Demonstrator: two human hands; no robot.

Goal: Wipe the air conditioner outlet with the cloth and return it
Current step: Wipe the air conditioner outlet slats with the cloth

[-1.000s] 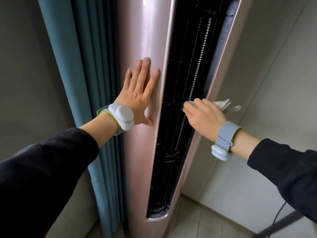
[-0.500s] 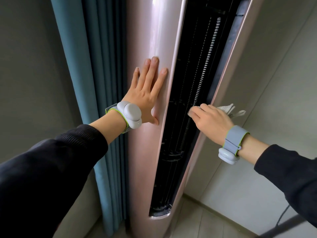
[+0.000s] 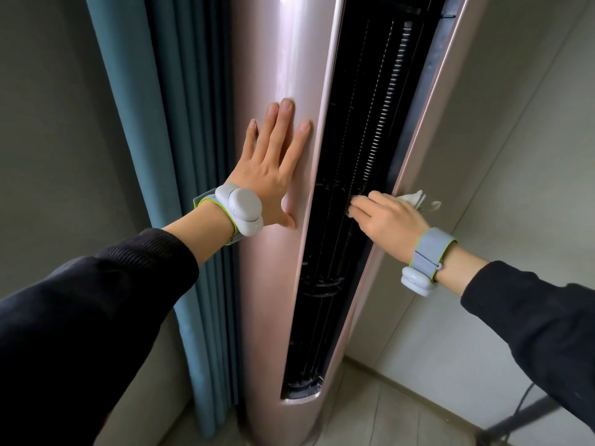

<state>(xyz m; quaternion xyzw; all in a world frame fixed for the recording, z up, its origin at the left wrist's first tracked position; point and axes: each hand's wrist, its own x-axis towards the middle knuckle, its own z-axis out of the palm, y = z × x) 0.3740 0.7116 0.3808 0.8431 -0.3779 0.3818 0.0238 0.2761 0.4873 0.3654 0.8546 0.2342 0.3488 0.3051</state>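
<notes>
A tall pink floor-standing air conditioner (image 3: 273, 91) fills the middle of the view. Its long black outlet slot (image 3: 351, 156) runs top to bottom, with a finned column inside. My left hand (image 3: 273, 169) lies flat and spread on the pink casing left of the slot, holding nothing. My right hand (image 3: 389, 217) presses a white cloth (image 3: 415, 198) against the slot's right side at mid height. Most of the cloth is hidden under the fingers; a corner sticks out behind the hand.
A teal curtain (image 3: 154, 156) hangs close on the unit's left. Grey walls (image 3: 521, 140) stand to either side, and the right wall is very near the unit. Pale floor tiles (image 3: 386, 416) and a dark cable (image 3: 521, 400) show at the bottom right.
My right hand with the cloth has slid slightly down along the outlet. My left hand has stayed flat on the casing. The view has shifted a little.
</notes>
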